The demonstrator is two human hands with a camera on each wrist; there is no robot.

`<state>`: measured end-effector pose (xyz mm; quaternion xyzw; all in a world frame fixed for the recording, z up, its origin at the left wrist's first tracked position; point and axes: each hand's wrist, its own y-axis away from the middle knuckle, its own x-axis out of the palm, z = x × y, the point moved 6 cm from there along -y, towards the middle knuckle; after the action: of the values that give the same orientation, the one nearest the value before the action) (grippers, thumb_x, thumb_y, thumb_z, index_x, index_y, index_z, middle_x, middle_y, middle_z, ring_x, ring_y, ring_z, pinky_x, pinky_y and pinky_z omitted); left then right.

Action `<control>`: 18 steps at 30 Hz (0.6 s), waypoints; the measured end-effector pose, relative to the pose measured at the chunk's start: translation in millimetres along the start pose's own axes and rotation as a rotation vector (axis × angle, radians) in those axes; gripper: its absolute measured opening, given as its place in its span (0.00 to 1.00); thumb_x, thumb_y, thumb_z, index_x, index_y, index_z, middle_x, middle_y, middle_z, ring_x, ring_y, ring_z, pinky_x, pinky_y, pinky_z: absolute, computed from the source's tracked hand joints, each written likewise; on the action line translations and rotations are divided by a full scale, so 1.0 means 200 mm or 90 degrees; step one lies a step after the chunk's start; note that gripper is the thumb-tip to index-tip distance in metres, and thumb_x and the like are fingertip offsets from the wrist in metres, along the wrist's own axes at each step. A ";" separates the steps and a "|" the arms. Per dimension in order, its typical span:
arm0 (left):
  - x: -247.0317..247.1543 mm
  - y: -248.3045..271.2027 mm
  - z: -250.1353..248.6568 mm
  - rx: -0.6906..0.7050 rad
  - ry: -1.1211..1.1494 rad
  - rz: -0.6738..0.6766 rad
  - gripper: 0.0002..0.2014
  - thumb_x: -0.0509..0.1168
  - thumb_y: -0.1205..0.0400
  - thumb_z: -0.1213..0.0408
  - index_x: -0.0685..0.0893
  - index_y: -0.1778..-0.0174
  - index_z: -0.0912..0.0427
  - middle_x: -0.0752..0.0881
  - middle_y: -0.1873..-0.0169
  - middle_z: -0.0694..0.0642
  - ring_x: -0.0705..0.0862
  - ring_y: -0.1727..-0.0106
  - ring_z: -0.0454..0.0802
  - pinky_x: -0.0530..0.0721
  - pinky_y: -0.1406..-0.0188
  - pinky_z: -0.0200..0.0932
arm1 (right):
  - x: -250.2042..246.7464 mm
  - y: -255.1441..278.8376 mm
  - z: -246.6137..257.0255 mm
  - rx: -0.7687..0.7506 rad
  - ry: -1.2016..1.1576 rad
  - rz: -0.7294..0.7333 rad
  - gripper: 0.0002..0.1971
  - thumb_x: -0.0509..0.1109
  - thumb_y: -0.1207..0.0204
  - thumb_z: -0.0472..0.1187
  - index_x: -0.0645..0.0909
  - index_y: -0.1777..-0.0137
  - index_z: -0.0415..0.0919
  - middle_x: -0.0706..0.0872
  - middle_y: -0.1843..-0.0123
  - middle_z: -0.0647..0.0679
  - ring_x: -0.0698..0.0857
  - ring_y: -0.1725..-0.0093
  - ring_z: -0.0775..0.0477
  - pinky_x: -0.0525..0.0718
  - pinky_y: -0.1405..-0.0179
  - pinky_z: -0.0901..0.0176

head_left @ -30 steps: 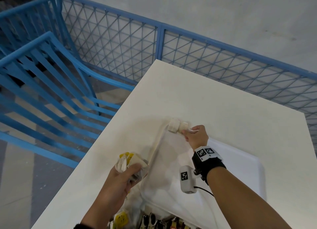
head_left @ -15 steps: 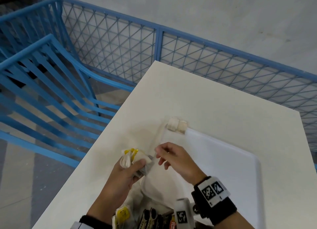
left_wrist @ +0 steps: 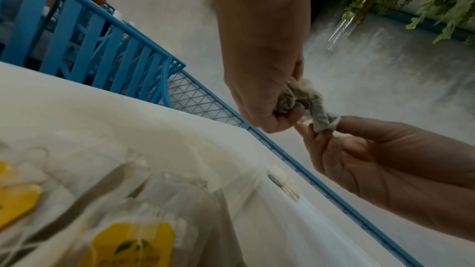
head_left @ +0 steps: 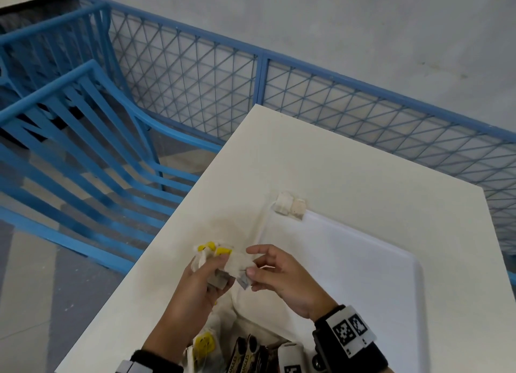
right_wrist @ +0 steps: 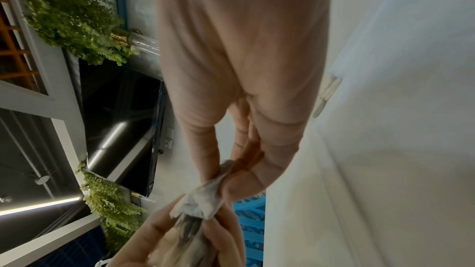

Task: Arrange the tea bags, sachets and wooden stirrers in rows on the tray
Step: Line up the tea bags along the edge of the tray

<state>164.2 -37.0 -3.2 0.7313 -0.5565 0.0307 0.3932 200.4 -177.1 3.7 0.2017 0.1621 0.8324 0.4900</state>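
Whereas a second ago the right hand (head_left: 282, 279) was stretched to the far corner of the tray (head_left: 363, 277), beside the two tea bags (head_left: 290, 209) laid there, it is now drawn back to the left hand (head_left: 203, 277), and both are held above the tabletop (head_left: 349, 163) just left of the tray. A crumpled bunch (head_left: 220, 264) of tea bags with yellow tags is gripped in the curled left fingers (left_wrist: 259, 123). One bag (left_wrist: 322, 121) from that bunch is pinched between the right thumb and fingertips (right_wrist: 240, 187), while the other right fingers are left loosely spread. From this it is judged that a row has been started at the far corner and a third bag is being pulled free for it. More tagged bags (head_left: 205, 344) and dark sachets (head_left: 243, 356) are seen unsorted at the near edge; no stirrers can be made out.
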 end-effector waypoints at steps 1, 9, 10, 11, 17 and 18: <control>-0.01 0.00 0.00 0.004 0.003 -0.009 0.07 0.62 0.21 0.70 0.83 0.50 0.62 0.87 0.61 0.57 0.87 0.61 0.47 0.86 0.62 0.41 | 0.00 0.00 -0.01 0.004 -0.001 0.006 0.14 0.69 0.24 0.30 0.79 0.40 0.40 0.82 0.55 0.45 0.85 0.61 0.54 0.84 0.57 0.65; -0.07 -0.03 -0.02 0.026 0.031 -0.070 0.07 0.61 0.19 0.71 0.80 0.46 0.65 0.87 0.64 0.56 0.85 0.61 0.49 0.87 0.69 0.37 | -0.12 -0.04 -0.09 0.030 -0.007 -0.034 0.05 0.68 0.23 0.30 0.84 0.54 0.37 0.89 0.53 0.43 0.87 0.52 0.49 0.84 0.50 0.65; -0.07 -0.03 -0.02 0.026 0.034 -0.075 0.07 0.61 0.19 0.71 0.81 0.46 0.65 0.88 0.63 0.56 0.85 0.60 0.49 0.87 0.69 0.37 | -0.16 -0.06 -0.10 0.031 -0.016 -0.062 0.05 0.69 0.25 0.28 0.84 0.53 0.36 0.88 0.52 0.42 0.87 0.51 0.49 0.84 0.50 0.66; -0.07 -0.03 -0.02 0.024 0.035 -0.078 0.07 0.61 0.19 0.71 0.81 0.46 0.65 0.88 0.63 0.56 0.86 0.59 0.50 0.88 0.68 0.37 | -0.19 -0.08 -0.10 0.031 -0.024 -0.088 0.07 0.69 0.26 0.27 0.85 0.50 0.35 0.88 0.50 0.41 0.87 0.50 0.49 0.84 0.51 0.67; -0.06 -0.03 0.00 0.006 0.020 -0.081 0.10 0.62 0.19 0.72 0.80 0.43 0.67 0.88 0.58 0.58 0.86 0.58 0.50 0.88 0.65 0.38 | -0.38 -0.20 -0.10 0.019 -0.100 -0.219 0.11 0.68 0.25 0.25 0.83 0.44 0.29 0.88 0.48 0.39 0.86 0.49 0.49 0.86 0.51 0.67; -0.05 -0.03 0.01 0.004 0.017 -0.079 0.11 0.62 0.19 0.72 0.80 0.42 0.67 0.87 0.58 0.58 0.86 0.58 0.50 0.88 0.64 0.39 | -0.41 -0.23 -0.09 0.017 -0.114 -0.251 0.09 0.67 0.25 0.25 0.83 0.46 0.28 0.87 0.49 0.39 0.86 0.51 0.48 0.87 0.52 0.65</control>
<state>164.3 -28.8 -12.4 0.7650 -0.5046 0.0179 0.3999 262.0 -229.8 -47.8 0.2460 0.1651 0.6971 0.6529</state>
